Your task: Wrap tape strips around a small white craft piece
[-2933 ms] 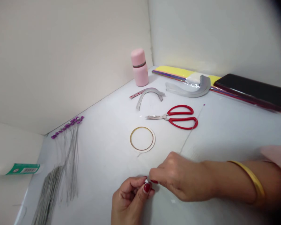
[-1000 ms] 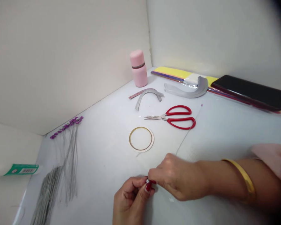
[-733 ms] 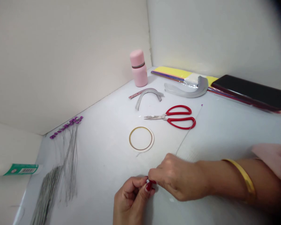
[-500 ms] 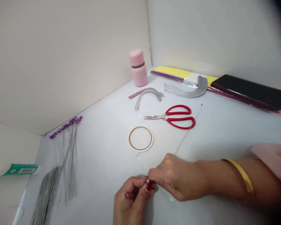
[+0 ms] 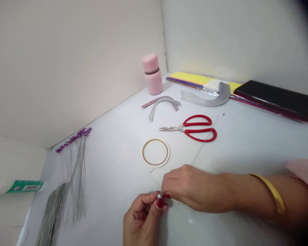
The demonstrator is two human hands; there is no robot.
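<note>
Red-painted fingernails (image 5: 159, 203) mark the person's left hand (image 5: 143, 218), which rises from the bottom centre of the frame, its thumb and fingers pinched on a tiny white piece (image 5: 159, 196). The piece is too small to identify. The right hand (image 5: 192, 191) reaches in from the lower right and meets the left at that same spot, its fingertips closed on the piece, so the two hands are together, touching. A gold bangle (image 5: 268, 193) circles the right forearm, and a pale pink sleeve (image 5: 301, 171) shows at the right edge. A very faint thin wire (image 5: 205, 145) appears to run from just above the right hand up toward the far side of the scissors, though it is hard to make out.

Just above the hands, a thin gold ring (image 5: 155, 153) lies on a white paper disc (image 5: 164, 160). Red-handled scissors (image 5: 197, 128) lie above it with their blades pointing left. Beyond them sit curved grey strips (image 5: 160, 103) and a pink perforated strip (image 5: 150, 104). At the upper right, a translucent grey band (image 5: 207, 99) lies against yellow sheets (image 5: 195, 78), next to a black smartphone (image 5: 276, 99). A pink bottle (image 5: 152, 73) stands upright in the corner of the worktop (image 5: 233, 153). At the left, a spray of thin wires (image 5: 77, 177) ends in purple beads (image 5: 73, 138), with a dense grey wire bundle (image 5: 52, 215) and a green-labelled packet (image 5: 24, 186) lower down.
</note>
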